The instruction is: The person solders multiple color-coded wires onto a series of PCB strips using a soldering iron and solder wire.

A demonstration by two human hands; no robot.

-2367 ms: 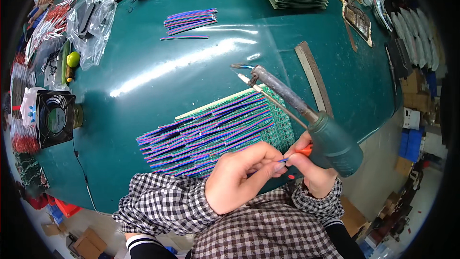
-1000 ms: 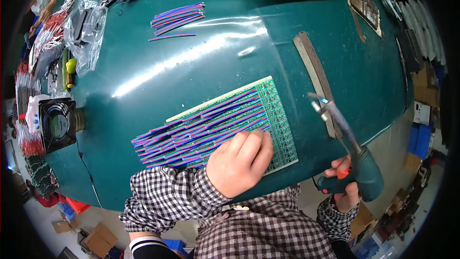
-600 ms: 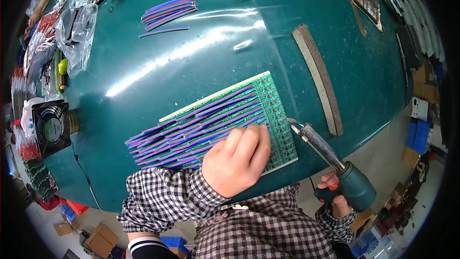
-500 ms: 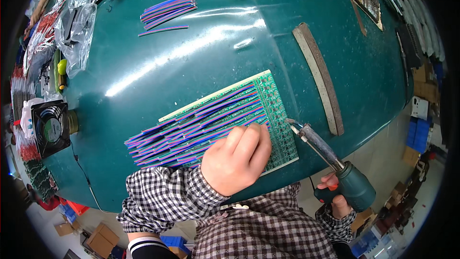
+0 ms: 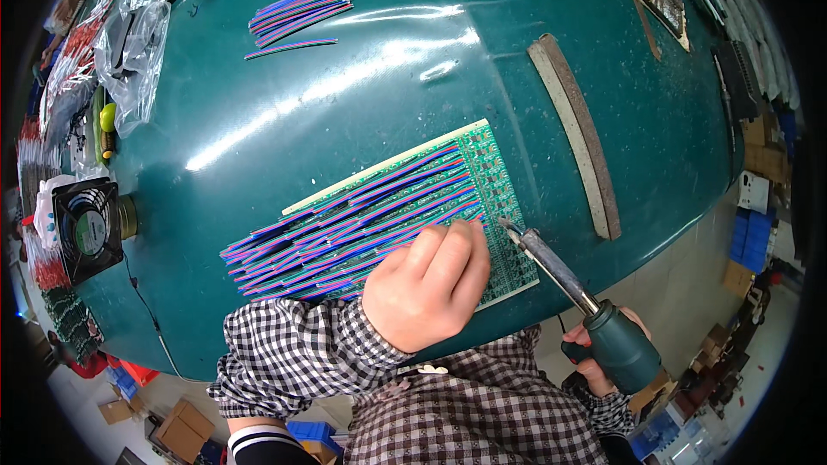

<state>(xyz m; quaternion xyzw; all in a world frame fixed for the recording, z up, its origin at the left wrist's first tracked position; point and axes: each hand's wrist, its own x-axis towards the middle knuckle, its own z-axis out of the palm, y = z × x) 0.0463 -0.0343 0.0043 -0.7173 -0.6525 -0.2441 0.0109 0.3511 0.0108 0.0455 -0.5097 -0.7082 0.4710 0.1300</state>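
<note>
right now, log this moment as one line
left hand: over wired circuit board; right hand: holds soldering gun; tip: near left fingertips

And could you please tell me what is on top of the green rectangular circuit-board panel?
Blue and pink striped wires lie across the panel, leaving its right end visible; the left hand hides whatever lies beneath it.

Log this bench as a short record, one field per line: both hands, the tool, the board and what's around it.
Left hand: over the circuit board, fingers bunched; anything pinched is hidden
Right hand: holding the soldering gun
Gun tip: at the board's right part; contact unclear
On board: rows of striped wires
Beyond board: small pile of loose wires
Left: black fan
Right: long strip
Surface: green table
</note>
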